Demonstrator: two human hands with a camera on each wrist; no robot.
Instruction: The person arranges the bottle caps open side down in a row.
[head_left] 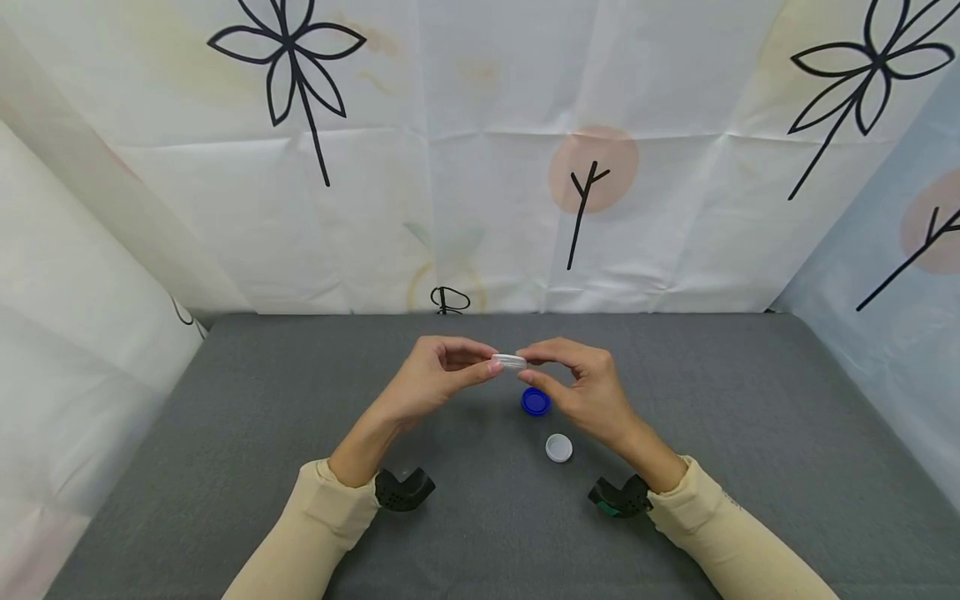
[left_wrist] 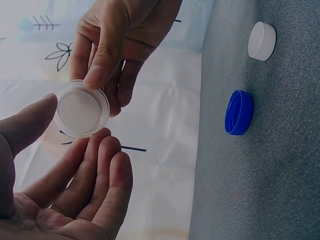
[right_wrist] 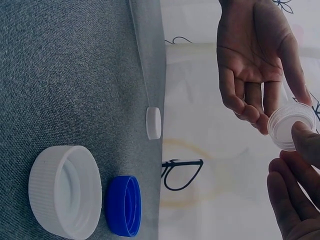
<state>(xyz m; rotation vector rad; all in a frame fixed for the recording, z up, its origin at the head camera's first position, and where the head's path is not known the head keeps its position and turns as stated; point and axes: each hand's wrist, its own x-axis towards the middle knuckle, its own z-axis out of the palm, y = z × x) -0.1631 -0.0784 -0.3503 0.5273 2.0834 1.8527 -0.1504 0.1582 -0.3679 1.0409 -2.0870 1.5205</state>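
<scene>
Above the grey table, both hands hold a round, translucent plastic cap (left_wrist: 80, 110) with a ridged side. In the head view it shows as a thin whitish disc (head_left: 509, 362) between the fingertips. My left hand (head_left: 435, 375) has its thumb and fingertips at one edge of the cap. From the other side my right hand (head_left: 588, 387) pinches the rim, thumb on its face. A blue cap (head_left: 536, 402) lies on the table just below the right hand, its hollow side up. Nearer to me sits a white cap (head_left: 558, 448), hollow side up too.
A small white piece (right_wrist: 154, 123) lies farther off on the table in the right wrist view. The grey cloth-covered table (head_left: 225, 467) ends at white printed fabric (head_left: 495, 192) at the back. More fabric hangs at both sides.
</scene>
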